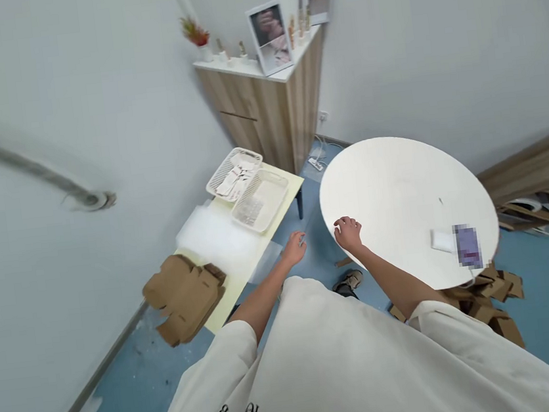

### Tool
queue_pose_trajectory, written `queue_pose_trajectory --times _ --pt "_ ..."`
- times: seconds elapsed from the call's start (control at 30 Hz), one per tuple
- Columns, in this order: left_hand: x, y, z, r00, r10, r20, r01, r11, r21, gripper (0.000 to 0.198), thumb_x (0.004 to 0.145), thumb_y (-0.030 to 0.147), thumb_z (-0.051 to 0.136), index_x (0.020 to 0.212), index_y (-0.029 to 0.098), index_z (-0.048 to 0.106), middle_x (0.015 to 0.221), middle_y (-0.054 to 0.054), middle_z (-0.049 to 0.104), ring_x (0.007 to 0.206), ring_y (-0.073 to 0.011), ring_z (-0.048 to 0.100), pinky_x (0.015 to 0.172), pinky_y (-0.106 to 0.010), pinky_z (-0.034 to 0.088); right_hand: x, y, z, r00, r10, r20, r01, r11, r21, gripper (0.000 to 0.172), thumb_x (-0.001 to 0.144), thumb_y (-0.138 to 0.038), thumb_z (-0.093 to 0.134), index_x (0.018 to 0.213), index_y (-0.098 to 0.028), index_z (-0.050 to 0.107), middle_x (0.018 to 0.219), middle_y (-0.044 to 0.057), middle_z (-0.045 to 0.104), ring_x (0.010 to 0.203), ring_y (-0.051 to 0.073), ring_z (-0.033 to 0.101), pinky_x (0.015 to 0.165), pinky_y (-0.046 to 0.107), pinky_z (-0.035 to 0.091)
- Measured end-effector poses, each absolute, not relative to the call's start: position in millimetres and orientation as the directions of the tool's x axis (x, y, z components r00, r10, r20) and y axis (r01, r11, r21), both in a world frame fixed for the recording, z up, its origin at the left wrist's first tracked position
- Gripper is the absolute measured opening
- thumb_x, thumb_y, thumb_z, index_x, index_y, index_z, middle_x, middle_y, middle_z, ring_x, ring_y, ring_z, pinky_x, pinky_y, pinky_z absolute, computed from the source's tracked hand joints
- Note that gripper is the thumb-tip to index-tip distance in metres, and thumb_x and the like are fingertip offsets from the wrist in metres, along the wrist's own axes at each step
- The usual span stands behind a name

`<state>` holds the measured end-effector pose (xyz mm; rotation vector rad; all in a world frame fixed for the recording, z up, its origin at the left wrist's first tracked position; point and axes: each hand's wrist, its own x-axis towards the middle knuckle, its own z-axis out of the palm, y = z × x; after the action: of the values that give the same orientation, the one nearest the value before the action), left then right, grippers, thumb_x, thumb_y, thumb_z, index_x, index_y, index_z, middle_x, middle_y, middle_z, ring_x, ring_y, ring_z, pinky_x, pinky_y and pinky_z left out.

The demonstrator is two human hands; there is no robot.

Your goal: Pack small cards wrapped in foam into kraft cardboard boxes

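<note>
My left hand [294,249] hovers over the floor gap between the long table and the round table, its fingers loosely bent and apart with nothing in them. At the left rim of the white round table [386,186] is my right hand [348,232], fingers spread and holding nothing; whether it touches the tabletop I cannot tell. Nearest to my left hand, on the pale yellow table [243,279], lie a white basket [279,182], a second basket [223,165] with printed papers [237,177] inside, a stack of translucent white sheets [216,239] and flattened brown cardboard boxes [185,295].
A white packet [441,240] and a blurred purple item [467,245] lie on the round table's right side. Folded cardboard boxes [488,304] are heaped on the floor beneath. A wooden cabinet [264,114] with picture frames stands in the corner, near a power strip [316,163].
</note>
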<state>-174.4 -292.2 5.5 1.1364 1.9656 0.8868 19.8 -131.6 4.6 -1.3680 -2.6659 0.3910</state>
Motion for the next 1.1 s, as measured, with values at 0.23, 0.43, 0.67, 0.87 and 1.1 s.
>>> queue_pose_trajectory --times 0.23,0.43,0.67,0.87,1.1 --pt "-277.1 -436.0 14.0 -0.601 0.782 -0.166 0.367 0.454 0.812 0.041 0.090 0.013 0.053 0.130 0.021 0.055 0.136 -0.011 0.052 0.110 -0.0191 0.064 0.099 -0.037 0.051 -140.4 -247.3 25.0 -0.850 0.525 -0.031 0.503 0.795 -0.339 0.026 0.094 -0.022 0.044 0.110 -0.022 0.065 0.120 0.013 0.058 0.112 0.029 0.048 0.098 0.044 0.033" --pt "-330.4 -560.4 14.6 -0.768 0.626 -0.135 0.384 0.619 0.685 0.042 0.092 0.022 0.058 0.133 0.022 0.049 0.132 -0.010 0.056 0.115 -0.0222 0.061 0.101 -0.039 0.048 -242.3 -338.7 31.1 -0.989 0.119 -0.084 0.142 0.914 -0.380 0.026 0.094 -0.020 0.047 0.113 -0.020 0.065 0.123 0.013 0.059 0.112 0.028 0.051 0.093 0.039 0.038" --pt "-355.8 -677.0 2.1 -0.777 0.491 -0.394 0.385 0.866 0.320 0.055 0.077 0.042 0.077 0.124 0.022 0.056 0.137 -0.012 0.052 0.127 -0.0343 0.051 0.109 -0.048 0.037 -307.8 -439.4 19.2 -0.901 -0.387 -0.195 -0.295 0.878 -0.378 0.028 0.093 -0.024 0.053 0.119 -0.021 0.063 0.126 0.010 0.061 0.117 0.026 0.050 0.098 0.038 0.036" --pt "-374.5 -708.1 -6.6 -0.716 0.508 -0.479 0.396 0.860 0.321 0.037 0.077 0.038 0.074 0.108 0.020 0.065 0.130 -0.010 0.056 0.115 -0.0295 0.059 0.103 -0.040 0.043 -318.7 -470.1 12.0 -0.890 -0.390 -0.237 -0.335 0.911 -0.241 0.031 0.095 -0.031 0.050 0.118 -0.018 0.066 0.125 0.015 0.062 0.124 0.033 0.042 0.104 0.049 0.026" --pt "-388.8 -716.4 -8.7 -0.670 0.546 -0.503 0.399 0.836 0.376 0.034 0.076 0.036 0.071 0.105 0.021 0.070 0.133 -0.009 0.058 0.114 -0.0271 0.061 0.099 -0.036 0.048 -315.9 -474.4 12.3 -0.889 -0.383 -0.252 -0.353 0.922 -0.156 0.035 0.094 -0.038 0.051 0.117 -0.018 0.069 0.141 0.017 0.048 0.130 0.036 0.034 0.109 0.053 0.020"
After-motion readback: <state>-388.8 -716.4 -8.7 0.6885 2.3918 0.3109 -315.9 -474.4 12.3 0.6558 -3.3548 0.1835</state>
